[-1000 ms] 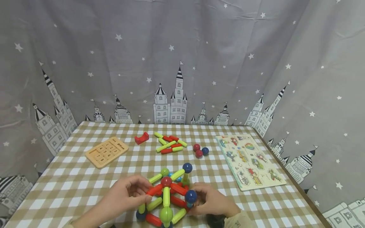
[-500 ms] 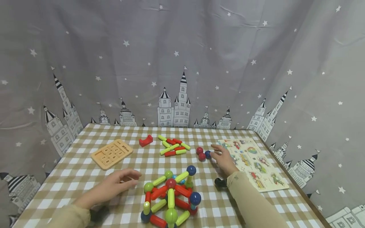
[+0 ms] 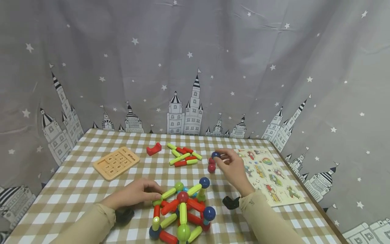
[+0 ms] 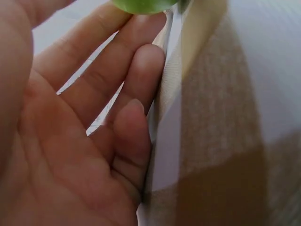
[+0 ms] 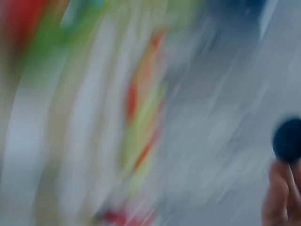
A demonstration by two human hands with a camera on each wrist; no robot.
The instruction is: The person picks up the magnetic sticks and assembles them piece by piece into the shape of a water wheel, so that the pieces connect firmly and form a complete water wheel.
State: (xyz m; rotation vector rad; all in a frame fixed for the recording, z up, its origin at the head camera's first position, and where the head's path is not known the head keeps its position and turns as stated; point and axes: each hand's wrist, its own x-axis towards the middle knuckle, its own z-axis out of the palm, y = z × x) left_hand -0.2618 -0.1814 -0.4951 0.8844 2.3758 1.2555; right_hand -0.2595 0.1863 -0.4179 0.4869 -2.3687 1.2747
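Observation:
My right hand (image 3: 235,171) pinches a dark blue ball (image 3: 215,155) at the fingertips, over two red balls (image 3: 211,168) on the cloth. In the right wrist view the blue ball (image 5: 289,140) tops the fingers at the right edge. A frame of red and yellow-green rods and coloured balls (image 3: 182,211) stands at the front middle. At its left corner my left hand (image 3: 134,194) holds a green ball (image 3: 156,203), thumb over it and partly hiding it. The left wrist view has the green ball (image 4: 143,5) against the fingertips.
Several loose rods (image 3: 184,156) lie behind the frame, beside a red curved block (image 3: 153,149). A wooden number puzzle (image 3: 116,163) is at left, a picture puzzle board (image 3: 268,176) at right. Checked cloth (image 3: 67,193) covers the table; a grey curtain (image 3: 146,67) hangs behind.
My right hand left the frame, reached to the loose balls and took up the blue one. My left hand let go, drew left, then came back to the frame's green ball.

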